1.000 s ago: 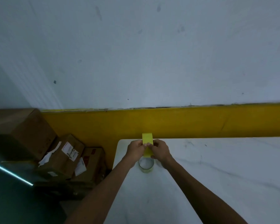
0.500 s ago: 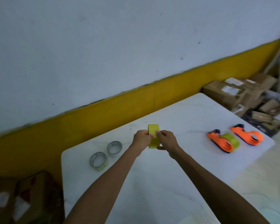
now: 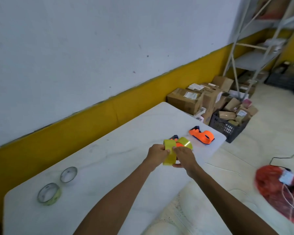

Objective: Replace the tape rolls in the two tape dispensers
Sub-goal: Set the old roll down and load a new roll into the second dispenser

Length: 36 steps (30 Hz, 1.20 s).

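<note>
Here, a yellow tape roll (image 3: 168, 154) is gripped on edge between the left hand (image 3: 157, 154) and right hand (image 3: 183, 157), raised above the white table (image 3: 109, 160), before two orange dispensers (image 3: 202, 136).

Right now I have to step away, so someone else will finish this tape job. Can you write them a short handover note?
Left hand and right hand: both grip the new yellow tape roll, held above the table.
Near dispenser: already carries a yellow roll, partly hidden behind the hands.
Far dispenser: orange, no roll visible in it.
Two used-up rolls lie at the table's left end.
Left: fit the held roll into the far dispenser.
</note>
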### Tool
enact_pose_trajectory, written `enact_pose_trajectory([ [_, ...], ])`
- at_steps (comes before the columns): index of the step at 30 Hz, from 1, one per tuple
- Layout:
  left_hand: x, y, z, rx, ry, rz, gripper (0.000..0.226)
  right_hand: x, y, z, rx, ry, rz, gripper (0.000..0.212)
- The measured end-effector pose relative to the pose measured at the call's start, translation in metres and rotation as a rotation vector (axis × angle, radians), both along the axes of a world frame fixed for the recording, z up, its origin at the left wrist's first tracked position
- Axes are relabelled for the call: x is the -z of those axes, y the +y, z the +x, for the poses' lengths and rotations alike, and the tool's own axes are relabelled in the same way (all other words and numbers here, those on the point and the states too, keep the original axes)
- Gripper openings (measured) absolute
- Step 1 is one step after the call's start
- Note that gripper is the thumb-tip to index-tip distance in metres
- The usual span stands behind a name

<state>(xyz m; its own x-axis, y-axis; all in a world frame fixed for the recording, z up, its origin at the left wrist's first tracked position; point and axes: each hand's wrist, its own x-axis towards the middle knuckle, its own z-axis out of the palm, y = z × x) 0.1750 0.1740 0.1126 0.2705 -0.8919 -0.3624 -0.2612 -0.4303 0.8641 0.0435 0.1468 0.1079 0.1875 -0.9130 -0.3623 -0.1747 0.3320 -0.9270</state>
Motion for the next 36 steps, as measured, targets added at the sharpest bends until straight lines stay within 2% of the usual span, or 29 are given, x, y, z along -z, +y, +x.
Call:
enact_pose_trajectory([
  [4, 0.008, -0.026, -0.076, 0.036, 0.034, -0.009, 0.015, -0.003, -0.018, -0.075, 0.115, 0.037, 0.050, 0.025],
  [10, 0.010, -0.070, -0.178, 0.198, 0.102, -0.017, 0.013, -0.006, -0.044, -0.179, 0.273, 0.102, 0.002, 0.034],
  [11, 0.015, -0.080, -0.190, 0.222, 0.106, -0.012, 0.017, -0.005, -0.049, -0.191, 0.293, 0.113, -0.001, 0.035],
  [14, 0.028, -0.108, -0.219, 0.280, 0.113, -0.008, 0.049, 0.001, -0.066, -0.220, 0.341, 0.134, -0.001, 0.035],
  [16, 0.027, -0.122, -0.234, 0.295, 0.130, 0.010, 0.046, 0.007, -0.081, -0.234, 0.347, 0.155, 0.004, 0.036],
  [19, 0.028, -0.152, -0.250, 0.290, 0.156, 0.024, 0.021, 0.017, -0.113, -0.249, 0.348, 0.178, 0.016, 0.042],
  [23, 0.039, -0.210, -0.262, 0.281, 0.192, 0.043, 0.010, 0.029, -0.171, -0.259, 0.360, 0.177, 0.023, 0.046],
  [29, 0.050, -0.292, -0.265, 0.254, 0.262, 0.082, 0.010, 0.036, -0.257, -0.267, 0.298, 0.182, 0.052, 0.032],
  [36, 0.051, -0.359, -0.249, 0.021, 0.407, 0.146, 0.026, 0.043, -0.310, -0.262, 0.095, 0.041, 0.002, 0.024],
])
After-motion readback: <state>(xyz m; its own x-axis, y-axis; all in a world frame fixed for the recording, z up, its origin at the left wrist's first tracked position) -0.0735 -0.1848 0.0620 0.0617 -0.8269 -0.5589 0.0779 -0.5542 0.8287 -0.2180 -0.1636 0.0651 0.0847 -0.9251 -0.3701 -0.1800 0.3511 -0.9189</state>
